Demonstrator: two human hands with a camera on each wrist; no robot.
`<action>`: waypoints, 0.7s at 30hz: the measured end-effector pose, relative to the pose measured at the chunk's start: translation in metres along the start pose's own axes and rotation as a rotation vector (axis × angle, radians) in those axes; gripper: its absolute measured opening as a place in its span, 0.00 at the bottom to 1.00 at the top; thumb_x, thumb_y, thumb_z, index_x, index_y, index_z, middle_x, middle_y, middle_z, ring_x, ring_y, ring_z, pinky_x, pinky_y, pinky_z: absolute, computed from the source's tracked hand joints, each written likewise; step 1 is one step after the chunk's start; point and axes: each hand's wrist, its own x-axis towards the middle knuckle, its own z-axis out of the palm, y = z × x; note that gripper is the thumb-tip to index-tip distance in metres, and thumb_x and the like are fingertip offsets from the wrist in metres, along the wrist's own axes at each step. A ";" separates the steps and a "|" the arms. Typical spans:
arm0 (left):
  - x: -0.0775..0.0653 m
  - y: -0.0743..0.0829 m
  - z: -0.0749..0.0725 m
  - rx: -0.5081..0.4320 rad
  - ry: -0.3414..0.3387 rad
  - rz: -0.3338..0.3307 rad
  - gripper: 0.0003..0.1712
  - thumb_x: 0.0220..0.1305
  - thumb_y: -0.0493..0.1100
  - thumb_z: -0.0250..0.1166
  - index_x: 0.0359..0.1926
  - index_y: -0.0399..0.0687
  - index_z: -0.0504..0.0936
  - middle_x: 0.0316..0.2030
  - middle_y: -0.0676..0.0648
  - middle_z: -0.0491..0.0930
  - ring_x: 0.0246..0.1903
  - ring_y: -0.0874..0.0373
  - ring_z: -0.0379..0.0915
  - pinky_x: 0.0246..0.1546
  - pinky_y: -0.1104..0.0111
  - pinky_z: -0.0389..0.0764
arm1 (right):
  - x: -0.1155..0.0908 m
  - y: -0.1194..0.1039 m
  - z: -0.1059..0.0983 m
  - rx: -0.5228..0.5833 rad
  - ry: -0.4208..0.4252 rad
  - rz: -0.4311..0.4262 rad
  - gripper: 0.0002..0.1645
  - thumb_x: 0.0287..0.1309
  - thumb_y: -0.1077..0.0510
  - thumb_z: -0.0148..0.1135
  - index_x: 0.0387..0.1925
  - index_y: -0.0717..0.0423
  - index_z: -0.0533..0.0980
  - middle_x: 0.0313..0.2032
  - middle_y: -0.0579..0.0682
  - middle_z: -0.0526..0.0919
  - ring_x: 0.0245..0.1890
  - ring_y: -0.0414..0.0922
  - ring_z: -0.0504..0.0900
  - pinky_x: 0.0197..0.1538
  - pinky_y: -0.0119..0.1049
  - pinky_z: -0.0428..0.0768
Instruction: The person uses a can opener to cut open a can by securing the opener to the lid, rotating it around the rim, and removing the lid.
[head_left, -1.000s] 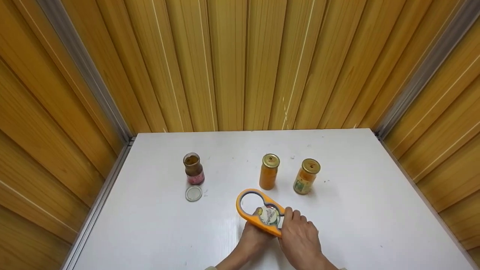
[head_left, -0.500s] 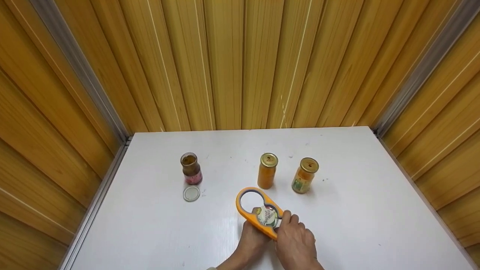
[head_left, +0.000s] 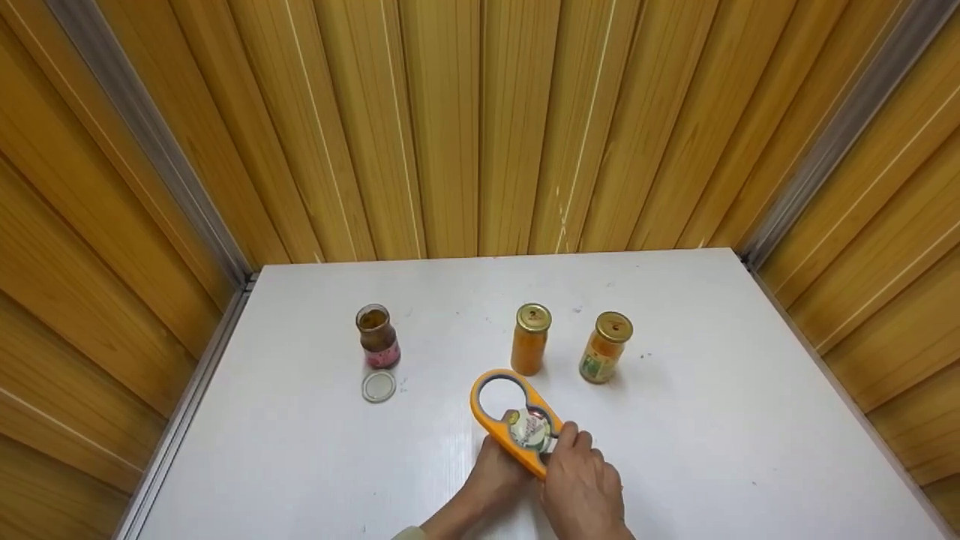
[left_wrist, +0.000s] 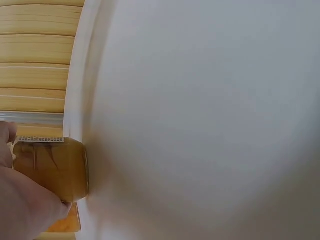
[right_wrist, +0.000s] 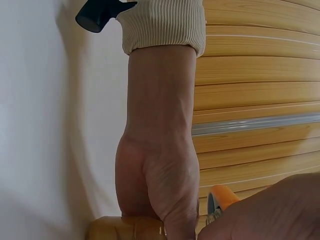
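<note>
In the head view an orange jar opener (head_left: 484,421) with grey-lined rings lies around the printed lid (head_left: 529,430) of a jar. My right hand (head_left: 583,484) grips the opener's near end, fingers curled over it. Below the opener, my left hand (head_left: 495,469) holds the jar's body. The left wrist view shows this glass jar (left_wrist: 52,167) with amber contents, its base by the white tabletop and my left fingers and thumb around it. From the right wrist, the left forearm and the jar's lower part (right_wrist: 127,229) appear, with an edge of the opener beside the right hand.
Two amber jars with gold lids, one plain (head_left: 529,341) and one labelled (head_left: 604,349), stand beyond the hands. At left stands an uncovered dark jar (head_left: 378,337) with a pink label, its loose lid (head_left: 379,386) lying in front. Wood-patterned walls (head_left: 442,127) enclose the white table (head_left: 300,450).
My right hand has moved slightly left and towards me, swinging the opener's near end clockwise. The left hand keeps its hold on the jar. The head view has shifted a little.
</note>
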 end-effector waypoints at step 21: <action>0.008 -0.002 -0.008 -0.102 -0.095 -0.076 0.43 0.44 0.61 0.72 0.61 0.66 0.62 0.52 0.66 0.70 0.53 0.69 0.65 0.62 0.62 0.60 | 0.004 0.010 0.003 0.019 0.059 -0.057 0.23 0.51 0.55 0.68 0.39 0.60 0.64 0.22 0.52 0.68 0.16 0.45 0.74 0.18 0.40 0.75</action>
